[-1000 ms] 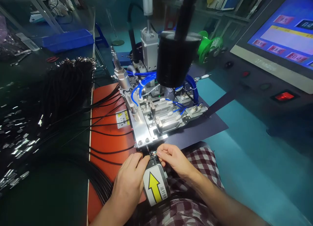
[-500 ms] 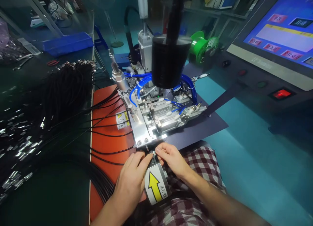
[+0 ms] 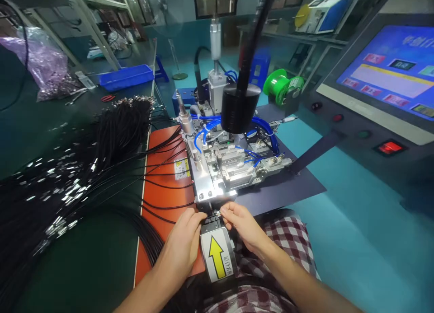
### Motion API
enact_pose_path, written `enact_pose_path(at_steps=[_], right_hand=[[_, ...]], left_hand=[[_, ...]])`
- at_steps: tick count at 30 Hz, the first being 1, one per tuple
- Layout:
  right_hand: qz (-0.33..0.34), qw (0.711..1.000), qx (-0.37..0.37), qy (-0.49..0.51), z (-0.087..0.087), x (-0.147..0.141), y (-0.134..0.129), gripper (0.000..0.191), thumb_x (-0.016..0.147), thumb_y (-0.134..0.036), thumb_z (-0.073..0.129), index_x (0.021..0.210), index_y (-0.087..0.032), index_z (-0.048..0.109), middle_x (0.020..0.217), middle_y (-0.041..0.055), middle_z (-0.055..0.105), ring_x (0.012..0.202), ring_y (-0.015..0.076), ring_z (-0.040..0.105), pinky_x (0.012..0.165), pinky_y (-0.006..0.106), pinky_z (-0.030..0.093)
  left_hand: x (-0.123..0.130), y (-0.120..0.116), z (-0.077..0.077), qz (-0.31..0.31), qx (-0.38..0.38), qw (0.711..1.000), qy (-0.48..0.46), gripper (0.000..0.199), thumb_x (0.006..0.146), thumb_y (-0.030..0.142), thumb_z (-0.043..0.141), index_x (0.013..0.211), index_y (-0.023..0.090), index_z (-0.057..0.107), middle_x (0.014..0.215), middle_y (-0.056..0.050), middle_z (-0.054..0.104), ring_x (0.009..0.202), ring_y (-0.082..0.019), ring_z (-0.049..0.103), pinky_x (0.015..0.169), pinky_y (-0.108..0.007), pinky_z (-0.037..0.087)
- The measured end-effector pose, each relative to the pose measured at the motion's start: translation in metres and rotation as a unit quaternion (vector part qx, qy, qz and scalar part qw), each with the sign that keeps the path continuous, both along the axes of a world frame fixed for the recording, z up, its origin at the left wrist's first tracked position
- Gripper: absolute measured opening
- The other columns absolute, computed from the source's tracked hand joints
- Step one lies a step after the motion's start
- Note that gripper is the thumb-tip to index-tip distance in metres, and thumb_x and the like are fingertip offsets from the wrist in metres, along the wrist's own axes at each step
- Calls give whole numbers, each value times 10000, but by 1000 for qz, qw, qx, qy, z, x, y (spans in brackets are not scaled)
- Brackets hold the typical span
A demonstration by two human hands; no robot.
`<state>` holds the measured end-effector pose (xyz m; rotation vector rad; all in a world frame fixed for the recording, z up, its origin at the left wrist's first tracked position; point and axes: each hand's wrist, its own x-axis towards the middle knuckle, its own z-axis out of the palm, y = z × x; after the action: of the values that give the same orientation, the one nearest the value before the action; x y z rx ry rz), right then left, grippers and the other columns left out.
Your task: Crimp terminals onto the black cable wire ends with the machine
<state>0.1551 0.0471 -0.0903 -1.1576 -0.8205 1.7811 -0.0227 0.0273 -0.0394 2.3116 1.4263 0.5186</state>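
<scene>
My left hand (image 3: 185, 236) is at the front of the metal machine (image 3: 206, 179), its thumb and forefinger closed on what looks like a thin black cable. My right hand (image 3: 241, 223) pinches a small shiny metal end (image 3: 219, 213) of that cable, just above the machine's dark feed track (image 3: 212, 223). Both hands' fingertips are a short gap apart. Below them sits a white label (image 3: 217, 254) with a yellow arrow. The fingers hide most of the cable.
Black cables with metal ends (image 3: 125, 128) lie heaped on the dark table at left, and several run across the orange board (image 3: 166, 159). A black cylinder (image 3: 240, 107) hangs over the machine. At right stand a touchscreen panel (image 3: 383, 78) and a green spool (image 3: 280, 85).
The view has tilted upward, showing more of the room. My left thumb has drawn back from my right fingertips, leaving a wider gap between the hands; the right hand keeps its pinch.
</scene>
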Motion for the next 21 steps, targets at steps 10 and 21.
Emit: enact_pose_path(at_steps=[10,21], right_hand=[[-4,1000,17,-24,-2,-1,-1,394,706,-523,674,641,-175,501,554,-60,470,477,93,393,539,248,314],[-22,994,18,-101,-9,30,-21,337,799,-503,593,722,-177,566,605,-21,477,564,139,413,574,277,317]], left_hand=[[-33,-41,-24,53,99,977,181,582,794,3,330,1318,218,463,1253,-91,562,1156,-241,519,908,-410,503],[-26,-45,-12,53,36,985,161,602,768,-41,337,1306,201,455,1274,-96,521,1189,-221,469,951,-402,479]])
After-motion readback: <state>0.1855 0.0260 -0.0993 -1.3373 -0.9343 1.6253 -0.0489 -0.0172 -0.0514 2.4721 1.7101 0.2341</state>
